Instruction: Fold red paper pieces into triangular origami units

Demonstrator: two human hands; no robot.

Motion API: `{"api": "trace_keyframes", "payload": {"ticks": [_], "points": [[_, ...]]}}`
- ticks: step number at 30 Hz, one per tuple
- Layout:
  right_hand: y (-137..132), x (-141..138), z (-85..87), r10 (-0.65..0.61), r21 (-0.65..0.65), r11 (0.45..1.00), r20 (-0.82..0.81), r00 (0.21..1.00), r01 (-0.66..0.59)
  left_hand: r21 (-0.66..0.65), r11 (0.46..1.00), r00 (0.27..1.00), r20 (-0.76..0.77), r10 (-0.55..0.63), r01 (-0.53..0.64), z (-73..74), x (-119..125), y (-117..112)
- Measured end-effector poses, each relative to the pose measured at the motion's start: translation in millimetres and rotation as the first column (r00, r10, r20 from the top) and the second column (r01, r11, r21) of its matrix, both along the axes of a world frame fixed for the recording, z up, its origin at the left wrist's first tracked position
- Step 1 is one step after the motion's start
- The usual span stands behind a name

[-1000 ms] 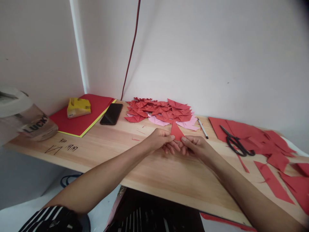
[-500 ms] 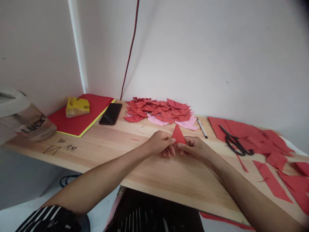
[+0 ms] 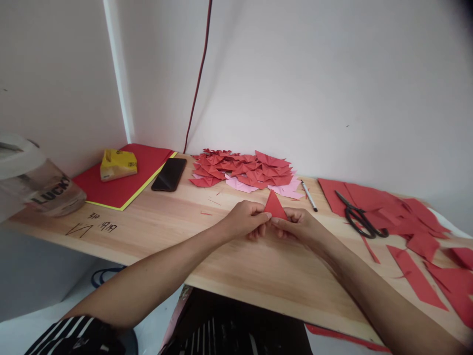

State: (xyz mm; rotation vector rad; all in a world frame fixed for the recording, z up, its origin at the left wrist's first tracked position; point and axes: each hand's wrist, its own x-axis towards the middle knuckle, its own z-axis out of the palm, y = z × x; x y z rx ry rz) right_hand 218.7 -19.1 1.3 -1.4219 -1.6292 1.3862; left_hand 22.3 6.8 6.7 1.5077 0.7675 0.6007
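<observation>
Between my two hands is a small red folded paper triangle (image 3: 275,207), its point facing away from me. My left hand (image 3: 249,219) pinches the triangle's lower left corner between thumb and fingers. On the lower right corner, my right hand (image 3: 295,223) is closed with its thumb on top. Both thumbs nearly meet at the bottom edge, and some fingers are hidden under the paper. Just beyond lies a pile of red and pink folded paper pieces (image 3: 254,170) against the wall.
Black scissors (image 3: 360,219) rest on red paper sheets (image 3: 399,212) at the right, with a cut strip (image 3: 417,278) nearer. A pen (image 3: 309,196) lies beside the pile. At left are a phone (image 3: 169,174), a yellow packet (image 3: 118,164) and a large clear jug (image 3: 55,190).
The fingers of my left hand have curled in a little more beneath the paper. The triangle has shifted very slightly to the right, still held by both hands.
</observation>
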Motion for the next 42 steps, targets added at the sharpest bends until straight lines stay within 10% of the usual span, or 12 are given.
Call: {"api": "trace_keyframes", "payload": {"ticks": [32, 42], "points": [[-1, 1, 5.0, 0.264, 0.076, 0.956, 0.202, 0.943, -0.284, 0.229, 0.96, 0.987, 0.04, 0.158, -0.163, -2.5, 2, -2], [-7, -2, 13.0, 0.317, 0.028, 0.943, 0.225, 0.921, -0.331, 0.12, 0.968, 0.972, 0.118, 0.205, -0.219, 1.1, 4, 3]]}}
